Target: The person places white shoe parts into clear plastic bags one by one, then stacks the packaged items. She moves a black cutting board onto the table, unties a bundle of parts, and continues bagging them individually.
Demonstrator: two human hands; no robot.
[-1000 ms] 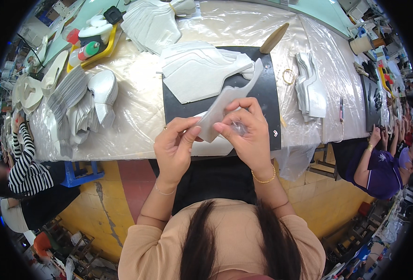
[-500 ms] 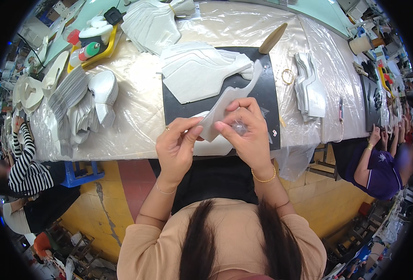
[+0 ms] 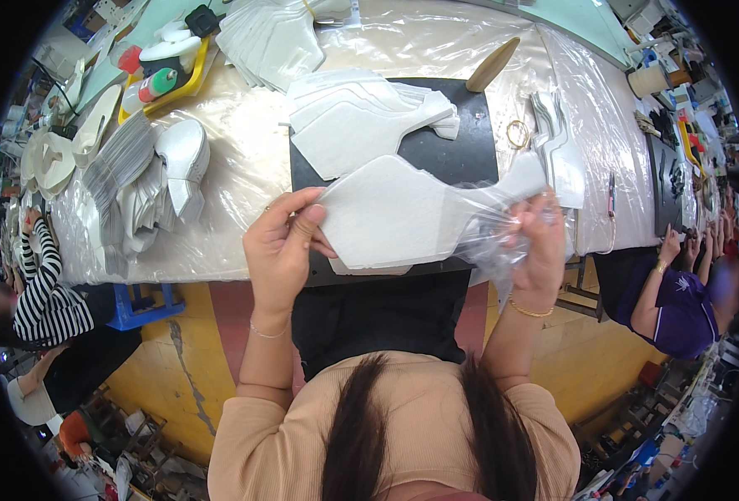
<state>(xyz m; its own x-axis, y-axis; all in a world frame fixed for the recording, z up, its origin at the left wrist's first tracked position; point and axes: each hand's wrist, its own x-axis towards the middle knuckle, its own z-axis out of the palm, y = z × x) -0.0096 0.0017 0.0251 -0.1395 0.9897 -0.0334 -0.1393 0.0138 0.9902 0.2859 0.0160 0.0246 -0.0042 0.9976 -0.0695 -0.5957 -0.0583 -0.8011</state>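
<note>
A flat white cut piece, broad at the left and narrowing to a curved strip at the right, is held up above the table's front edge. My left hand pinches its left corner between thumb and fingers. Crumpled clear plastic film lies across its narrow part. My right hand is closed on this film beside the strip's end; whether its fingers also grip the strip is hard to tell. Behind, a fanned stack of similar white pieces rests on a black board.
A wooden tool stands at the board's far right corner. More white stacks lie left and right. A yellow tray holds a green-capped bottle. Co-workers sit left and right.
The white piece has turned from edge-on to broad face up. My left hand has moved left; my right hand has moved right, with the clear film now stretched across the piece.
</note>
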